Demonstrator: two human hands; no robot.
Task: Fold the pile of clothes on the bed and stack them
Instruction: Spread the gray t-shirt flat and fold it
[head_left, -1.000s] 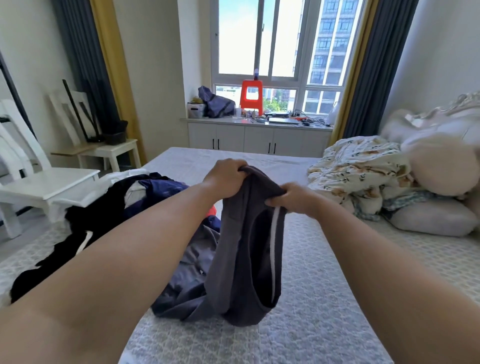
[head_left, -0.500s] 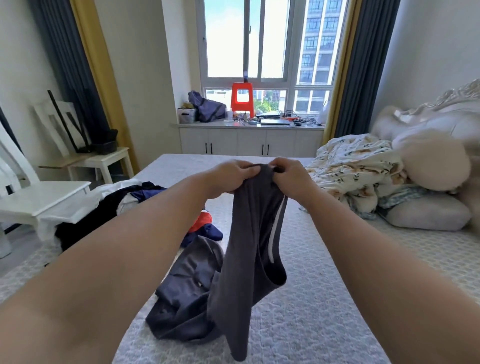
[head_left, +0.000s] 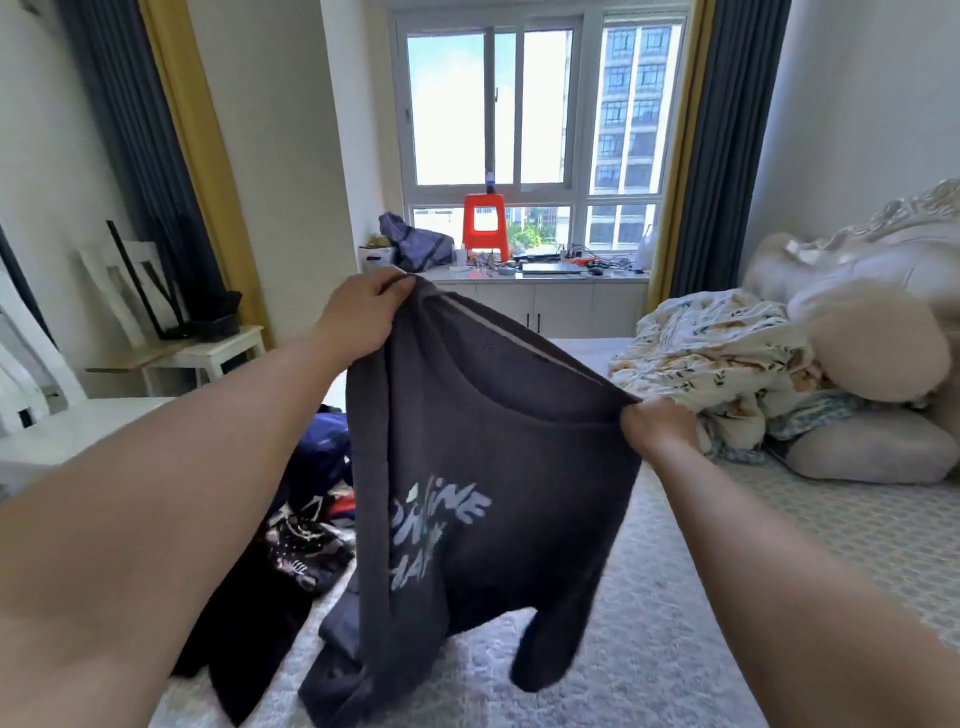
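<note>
A shirt (head_left: 483, 499) hangs over the bed (head_left: 675, 649) near its foot edge, its upper corners held by the left hand (head_left: 363, 312) and the right hand (head_left: 657, 428). Its lower end seems to touch the bed. The pile (head_left: 306, 519) lies at the bed's left edge, behind the shirt. A quilt (head_left: 711, 358) and pillows (head_left: 867, 447) lie at the right edge.

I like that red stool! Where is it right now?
In the head view, the red stool stands on the white window counter at the far end of the room, against the window, just right of a dark bag.
</note>
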